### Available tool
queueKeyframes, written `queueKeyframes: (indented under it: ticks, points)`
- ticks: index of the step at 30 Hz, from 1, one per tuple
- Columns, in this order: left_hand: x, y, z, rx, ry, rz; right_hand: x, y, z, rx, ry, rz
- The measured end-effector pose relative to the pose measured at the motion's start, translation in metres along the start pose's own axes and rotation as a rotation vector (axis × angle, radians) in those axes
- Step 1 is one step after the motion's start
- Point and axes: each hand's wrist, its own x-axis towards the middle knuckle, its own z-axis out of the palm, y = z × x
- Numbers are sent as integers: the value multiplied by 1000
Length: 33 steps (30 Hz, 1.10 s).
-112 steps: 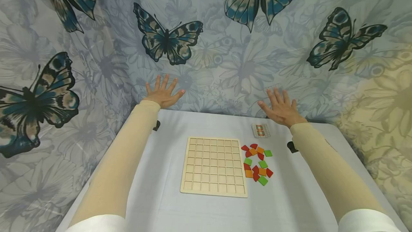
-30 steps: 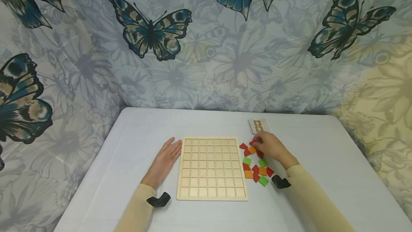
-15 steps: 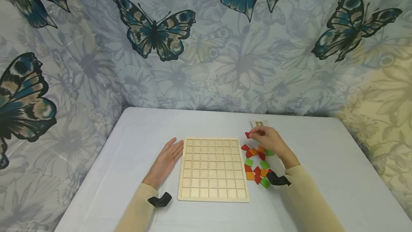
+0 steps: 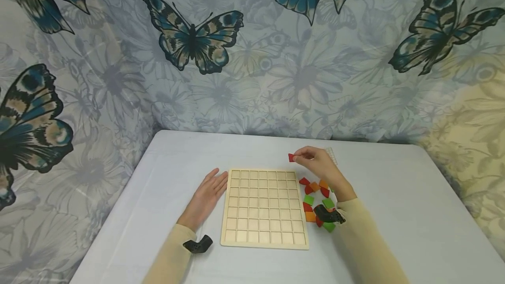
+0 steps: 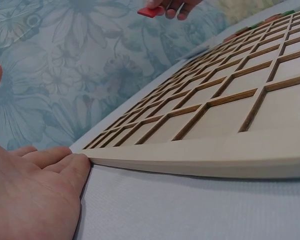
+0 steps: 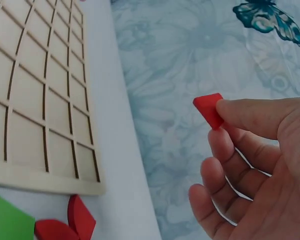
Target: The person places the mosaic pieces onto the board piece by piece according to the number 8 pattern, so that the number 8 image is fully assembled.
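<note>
A red piece [image 4: 291, 157] [image 6: 208, 108] is pinched between the thumb and index finger of my right hand [image 4: 321, 165] [image 6: 260, 155], raised near the far right corner of the wooden grid board [image 4: 264, 208]. The board's square cells hold no pieces. My left hand [image 4: 205, 196] [image 5: 35, 190] lies beside the board with extended fingers, their tips touching its left edge near the far corner. In the left wrist view the red piece [image 5: 149, 12] shows above the board.
Loose red, orange and green pieces [image 4: 309, 200] lie right of the board, partly hidden by my right arm and its black wrist device [image 4: 328, 214]. A patterned card [image 4: 332, 154] lies partly behind my right hand. Butterfly-print cloth hangs behind the white table [image 4: 189, 148].
Both hands came down from their raised, spread pose. My right hand took a red piece from the pile, lifted it and carried it leftward. My left hand came to the board's edge and stayed.
</note>
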Motion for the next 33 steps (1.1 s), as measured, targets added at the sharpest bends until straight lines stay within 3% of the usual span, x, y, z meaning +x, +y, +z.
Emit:
queueKeyframes:
  ticks: [16,24,33]
  points:
    - [-3,-5,-6,-45,-17,-8,13,2,23,122,-11,21]
    - [1,-2,-2,-58,-29,0,16,5,25,92,-25,-23]
    - [-1,-1,-3,-56,-36,8,18,8,35,82,-40,-4]
